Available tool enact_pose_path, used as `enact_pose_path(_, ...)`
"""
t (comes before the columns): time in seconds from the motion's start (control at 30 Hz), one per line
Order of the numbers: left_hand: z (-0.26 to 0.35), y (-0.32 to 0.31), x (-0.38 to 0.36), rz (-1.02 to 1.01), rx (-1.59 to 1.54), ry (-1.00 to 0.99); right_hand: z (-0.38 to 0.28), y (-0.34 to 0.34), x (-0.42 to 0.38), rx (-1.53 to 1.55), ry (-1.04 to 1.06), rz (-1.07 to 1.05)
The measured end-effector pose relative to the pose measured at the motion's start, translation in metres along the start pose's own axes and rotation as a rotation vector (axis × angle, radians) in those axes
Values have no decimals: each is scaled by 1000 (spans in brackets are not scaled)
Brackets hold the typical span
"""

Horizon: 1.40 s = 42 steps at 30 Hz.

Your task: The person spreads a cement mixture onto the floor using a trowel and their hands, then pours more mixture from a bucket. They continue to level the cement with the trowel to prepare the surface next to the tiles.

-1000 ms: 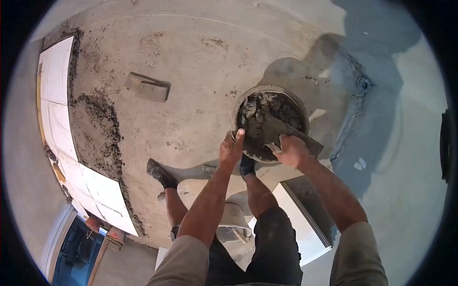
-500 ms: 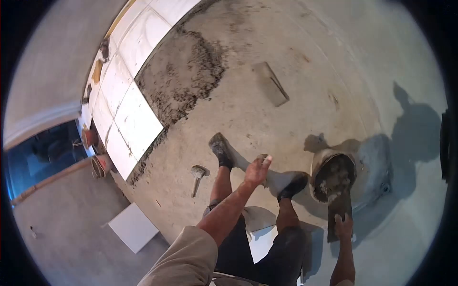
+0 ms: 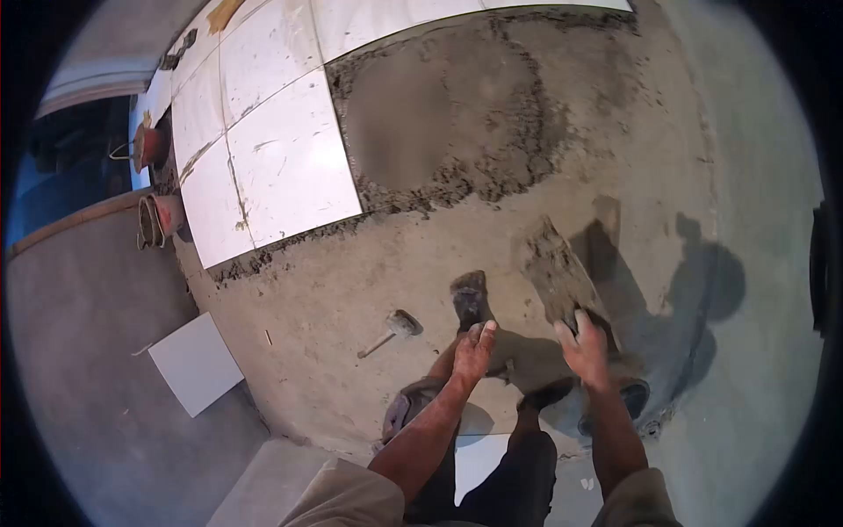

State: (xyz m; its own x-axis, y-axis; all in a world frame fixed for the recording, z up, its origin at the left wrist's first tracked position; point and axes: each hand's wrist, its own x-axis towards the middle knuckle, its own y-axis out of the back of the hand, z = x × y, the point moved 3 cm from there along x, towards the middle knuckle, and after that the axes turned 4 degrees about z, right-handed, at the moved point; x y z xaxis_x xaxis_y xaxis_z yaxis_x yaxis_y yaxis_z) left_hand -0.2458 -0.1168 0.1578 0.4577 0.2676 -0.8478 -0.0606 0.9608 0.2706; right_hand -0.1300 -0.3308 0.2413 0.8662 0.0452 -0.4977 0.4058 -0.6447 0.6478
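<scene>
- The right hand [image 3: 586, 351] gripped the near end of a long trowel [image 3: 572, 285]; the left hand [image 3: 474, 351] hung partly curled with nothing visible in it, though how far it was closed could not be told.
- The trowel was ahead of the right hand, right of the forward shoe [image 3: 470, 297], its shadow falling beside it on the floor [image 3: 325, 285].
- Grey mortar [image 3: 551, 255] coated its face; a tilt or jerk could have shed some onto the floor.
- Being held at one end, a heavy load could have twisted the blade in the grip.
- A careless step could have caught the mallet [image 3: 402, 323].
- The trowel's long axis ran obliquely, far end pointing forward and slightly left.
</scene>
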Motion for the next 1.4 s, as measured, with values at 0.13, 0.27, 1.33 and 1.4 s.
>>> enact_pose_path(0.13,36,65,42,117,-219,52,-83,-100,115,-86,174,-21)
enact_pose_path(0.27,15,117,94,145,-155,-12,-153,-195,201,-373,180,-229)
enact_pose_path(1.33,-33,-208,-69,-474,829,-606,303,-36,-461,156,-1164,712)
enact_pose_path(1.4,-63,-268,-87,-567,843,-810,347,-54,-472,622,-1422,744)
